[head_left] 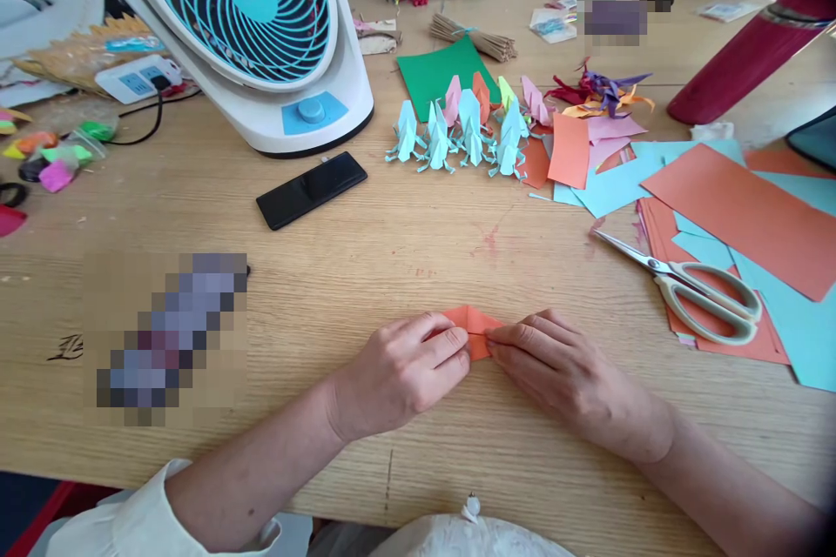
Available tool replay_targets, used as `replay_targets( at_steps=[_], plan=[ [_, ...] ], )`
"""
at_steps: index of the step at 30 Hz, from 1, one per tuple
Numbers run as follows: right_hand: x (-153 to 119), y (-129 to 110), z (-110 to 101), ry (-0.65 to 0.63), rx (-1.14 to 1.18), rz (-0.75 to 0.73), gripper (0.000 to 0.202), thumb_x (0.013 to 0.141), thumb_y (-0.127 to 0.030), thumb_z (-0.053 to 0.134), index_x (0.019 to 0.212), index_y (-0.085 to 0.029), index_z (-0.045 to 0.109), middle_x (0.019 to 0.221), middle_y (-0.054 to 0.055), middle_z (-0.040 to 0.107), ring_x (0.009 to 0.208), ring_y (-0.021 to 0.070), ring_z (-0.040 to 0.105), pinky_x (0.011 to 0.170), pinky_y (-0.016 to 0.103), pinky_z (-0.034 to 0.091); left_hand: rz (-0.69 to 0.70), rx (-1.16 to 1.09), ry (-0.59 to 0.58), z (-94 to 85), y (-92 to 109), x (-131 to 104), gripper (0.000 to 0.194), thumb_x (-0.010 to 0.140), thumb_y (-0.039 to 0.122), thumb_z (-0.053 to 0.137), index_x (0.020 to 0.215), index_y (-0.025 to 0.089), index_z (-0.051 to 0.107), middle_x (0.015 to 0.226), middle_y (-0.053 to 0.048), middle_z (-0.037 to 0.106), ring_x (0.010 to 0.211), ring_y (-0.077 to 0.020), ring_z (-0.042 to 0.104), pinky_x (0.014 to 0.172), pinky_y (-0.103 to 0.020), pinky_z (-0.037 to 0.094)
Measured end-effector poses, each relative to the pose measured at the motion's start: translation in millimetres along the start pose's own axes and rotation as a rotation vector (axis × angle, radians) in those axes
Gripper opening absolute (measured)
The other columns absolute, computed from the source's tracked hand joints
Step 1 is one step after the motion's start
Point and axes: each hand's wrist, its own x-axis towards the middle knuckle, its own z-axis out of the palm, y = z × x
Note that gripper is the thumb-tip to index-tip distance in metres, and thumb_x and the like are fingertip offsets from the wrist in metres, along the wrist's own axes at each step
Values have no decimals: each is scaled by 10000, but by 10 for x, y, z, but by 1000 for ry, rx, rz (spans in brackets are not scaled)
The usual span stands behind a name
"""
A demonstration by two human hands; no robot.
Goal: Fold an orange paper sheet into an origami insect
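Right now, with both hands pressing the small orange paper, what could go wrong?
1. The folded orange paper is small; the left hand and right hand cover most of it, so a crease may go crooked.
2. The scissors lie open near the right hand; a sideways sweep might catch the blades.

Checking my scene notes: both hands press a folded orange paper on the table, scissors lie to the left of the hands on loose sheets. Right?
Not quite. In the head view the scissors lie to the right of the hands, not the left. The rest holds: left hand and right hand press the folded orange paper.
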Motion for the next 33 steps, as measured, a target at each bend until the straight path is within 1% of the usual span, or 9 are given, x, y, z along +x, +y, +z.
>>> replay_targets(
  at_steps=[4, 7, 10, 14, 17, 20, 24, 29, 33],
  plan=[
    [3, -12, 13, 18, -19, 7, 195, 986, -102, 454, 1019, -130, 644, 1043, 122, 682, 843, 196, 586, 746, 360, 465, 9, -7, 8, 12, -5, -10, 114, 949, 146, 565, 997, 163, 667, 991, -21, 706, 1012, -166, 627, 886, -287, 546],
    [-1, -13, 37, 26, -26, 12, 191, 981, -103, 462, 996, -135, 650, 1027, 111, 683, 834, 190, 590, 752, 356, 459, 21, -2, 20, 17, -7, -12, 112, 946, 138, 566, 991, 159, 666, 981, -22, 700, 1002, -168, 625, 881, -287, 543],
    [-8, -15, 57, 42, -30, 18, 181, 973, -96, 470, 993, -137, 645, 1024, 101, 678, 833, 187, 588, 763, 353, 459, 17, 18, 9, 12, 0, -6, 108, 947, 133, 561, 953, 163, 664, 941, -18, 691, 960, -160, 621, 825, -272, 537],
    [-3, -30, 44, 56, -42, 33, 186, 959, -56, 467, 958, -118, 642, 979, 101, 661, 800, 181, 567, 747, 344, 453, -1, 39, -16, -10, 29, 8, 87, 928, 117, 587, 897, 148, 661, 829, -6, 667, 814, -139, 601, 709, -256, 504],
    [5, -36, 21, 51, -48, 30, 197, 959, -45, 466, 920, -117, 645, 921, 95, 643, 775, 179, 554, 741, 340, 444, 5, 68, 8, -27, 54, 16, 99, 933, 108, 578, 898, 145, 663, 807, 3, 667, 808, -142, 596, 740, -288, 488],
    [10, -38, 1, 26, -59, 20, 213, 972, -63, 457, 902, -121, 650, 905, 99, 642, 770, 186, 548, 736, 348, 438, 14, 112, 40, -30, 77, 17, 98, 936, 108, 571, 920, 141, 663, 818, 7, 673, 800, -148, 594, 765, -330, 472],
    [17, -45, -13, 25, -87, 7, 229, 974, -67, 452, 886, -119, 657, 885, 102, 646, 762, 191, 541, 725, 351, 434, 15, 115, 10, -25, 93, 17, 98, 928, 92, 569, 915, 129, 659, 777, 3, 654, 708, -130, 566, 675, -290, 469],
    [20, -42, 0, 24, -126, 36, 212, 959, -57, 471, 871, -113, 656, 852, 93, 630, 739, 184, 527, 717, 347, 434, 21, 118, -31, -37, 98, 21, 146, 950, 98, 521, 907, 147, 651, 787, -6, 653, 735, -141, 584, 669, -274, 490],
    [15, -40, -1, 23, -136, 28, 213, 958, -60, 472, 866, -108, 658, 839, 99, 618, 741, 190, 516, 710, 351, 426, 18, 141, -13, -48, 111, 25, 131, 933, 94, 546, 870, 147, 648, 755, -3, 636, 706, -142, 576, 640, -274, 482]
  ],
)
